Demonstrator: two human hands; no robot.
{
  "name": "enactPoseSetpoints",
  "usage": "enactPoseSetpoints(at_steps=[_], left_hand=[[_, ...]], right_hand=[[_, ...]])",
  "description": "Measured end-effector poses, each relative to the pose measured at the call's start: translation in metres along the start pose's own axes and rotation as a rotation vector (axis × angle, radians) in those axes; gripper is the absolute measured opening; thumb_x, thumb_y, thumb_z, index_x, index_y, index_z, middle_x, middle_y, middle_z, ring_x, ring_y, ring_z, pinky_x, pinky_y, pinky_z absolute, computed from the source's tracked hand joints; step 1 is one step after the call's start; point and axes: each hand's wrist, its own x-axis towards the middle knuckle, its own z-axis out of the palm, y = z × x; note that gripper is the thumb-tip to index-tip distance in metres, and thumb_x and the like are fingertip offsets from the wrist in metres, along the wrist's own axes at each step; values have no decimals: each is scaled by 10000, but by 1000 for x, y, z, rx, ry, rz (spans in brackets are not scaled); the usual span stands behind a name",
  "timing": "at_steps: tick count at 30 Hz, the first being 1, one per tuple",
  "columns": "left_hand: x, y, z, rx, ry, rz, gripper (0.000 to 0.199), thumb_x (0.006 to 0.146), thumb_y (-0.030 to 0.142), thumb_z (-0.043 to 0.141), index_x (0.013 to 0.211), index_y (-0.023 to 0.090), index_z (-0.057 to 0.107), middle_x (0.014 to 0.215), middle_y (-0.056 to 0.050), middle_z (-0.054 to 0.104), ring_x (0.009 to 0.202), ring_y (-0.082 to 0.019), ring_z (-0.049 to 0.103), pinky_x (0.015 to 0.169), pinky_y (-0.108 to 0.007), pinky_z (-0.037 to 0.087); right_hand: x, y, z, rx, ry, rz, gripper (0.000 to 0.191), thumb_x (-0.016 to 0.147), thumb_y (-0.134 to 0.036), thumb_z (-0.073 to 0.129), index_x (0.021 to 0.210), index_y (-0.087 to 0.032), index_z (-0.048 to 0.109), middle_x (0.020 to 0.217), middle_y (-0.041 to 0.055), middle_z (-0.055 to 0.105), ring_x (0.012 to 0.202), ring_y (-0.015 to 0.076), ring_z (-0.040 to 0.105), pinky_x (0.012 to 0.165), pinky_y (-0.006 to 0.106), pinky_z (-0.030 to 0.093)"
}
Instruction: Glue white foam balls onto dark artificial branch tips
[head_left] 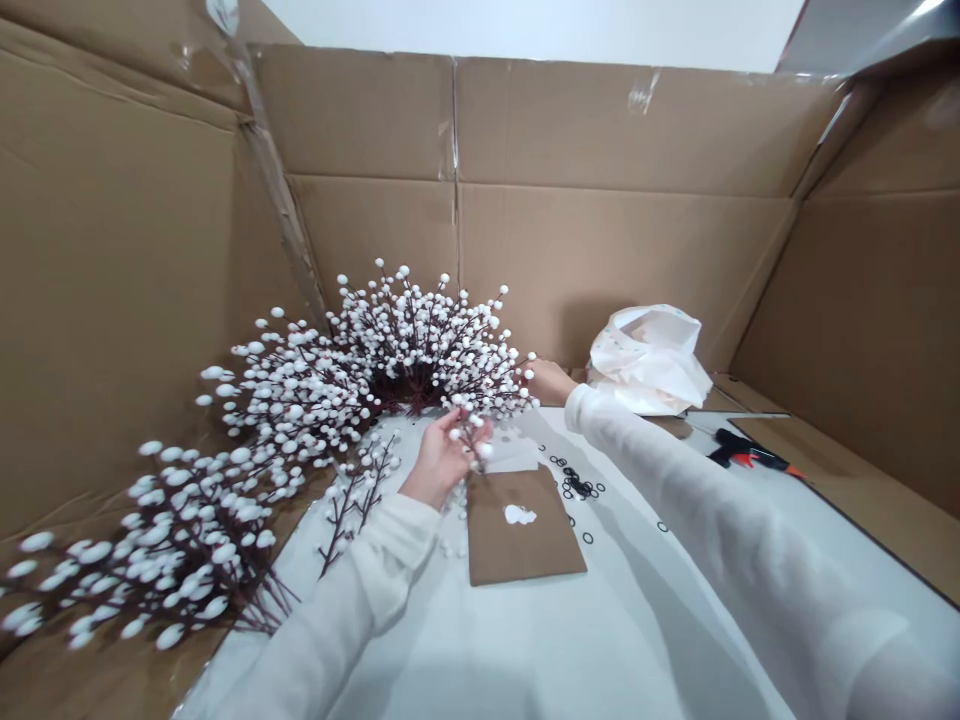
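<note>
My left hand (442, 460) is shut around a short sprig of white berries (474, 432) above the table's white covering (480, 640). My right hand (551, 382) reaches in at the far side of a large bunch of artificial white-berry branches (300, 420) with dark red stems. Its fingers are hidden behind the berries. A loose dark-stemmed sprig (352, 505) lies just left of my left wrist. Below my left hand is a brown cardboard piece (517, 530) with a white patch on it.
Several small black rubber rings (577, 487) lie scattered beside the cardboard piece. A black and orange glue gun (750, 452) lies at the right, and a crumpled white plastic bag (649, 360) stands at the back. Tall cardboard walls (585, 130) surround the work surface.
</note>
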Motion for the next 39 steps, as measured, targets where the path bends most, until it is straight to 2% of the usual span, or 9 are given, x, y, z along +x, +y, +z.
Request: enactPoseSetpoints(at_steps=[3,7,12,15,18,23,27,32,39], left_hand=[[22,-15,13,-49,-57,39,122,817,171,455,739,146,545,734,-60,607,663,-142,590,775,-360,556],[37,-27,28,-117,-115,126,138,838,235,454,780,174,563,809,-42,637,746,-138,613,887,-381,548],[47,-8,34,-133,-115,168,111,827,226,487,786,168,572,900,-74,654,908,-172,629,944,-404,539],[51,2,35,-131,-126,180,115,822,218,492,763,157,569,915,-81,652,974,-183,622,964,-408,536],[55,4,34,-118,-140,187,131,820,220,489,733,155,562,939,-83,654,1042,-209,607,968,-432,538],[55,3,29,-88,-157,180,154,823,237,471,731,152,560,995,-112,644,1159,-286,559,886,-431,574],[53,4,27,-96,-149,161,150,817,234,471,727,154,559,1021,-133,636,1193,-329,536,804,-390,591],[53,4,28,-103,-138,162,161,821,225,473,717,154,574,1017,-119,644,1166,-273,561,895,-426,578],[56,8,26,-103,-147,111,183,829,211,462,700,158,579,1013,-99,646,1127,-245,579,925,-455,568]], right_hand=[[6,-3,-6,18,1,-13,146,786,-221,551,830,-160,677,981,122,638,920,243,589,797,290,393],[7,0,0,96,3,2,160,778,-241,590,880,-151,674,1015,136,632,971,259,584,832,295,402],[-14,23,25,301,-39,143,286,891,-298,454,1053,-131,619,900,94,659,759,162,619,685,226,447],[-37,31,47,378,-58,273,346,912,-191,301,988,-67,615,813,119,650,648,145,595,622,233,450],[-52,27,67,395,-45,305,231,817,-116,446,977,-99,612,894,102,640,821,165,597,770,249,450],[-37,15,81,379,15,439,346,734,-25,495,1066,-96,562,1133,153,550,1071,198,513,924,281,382],[-24,14,86,430,12,576,415,740,-166,611,1147,-145,538,1040,106,584,974,198,554,846,281,407],[-25,8,96,439,111,684,431,794,-353,599,1160,-132,540,1053,117,604,1039,235,526,905,325,352],[-24,14,114,543,164,494,274,861,-273,475,1040,-235,679,1019,29,658,983,190,572,886,285,372]])
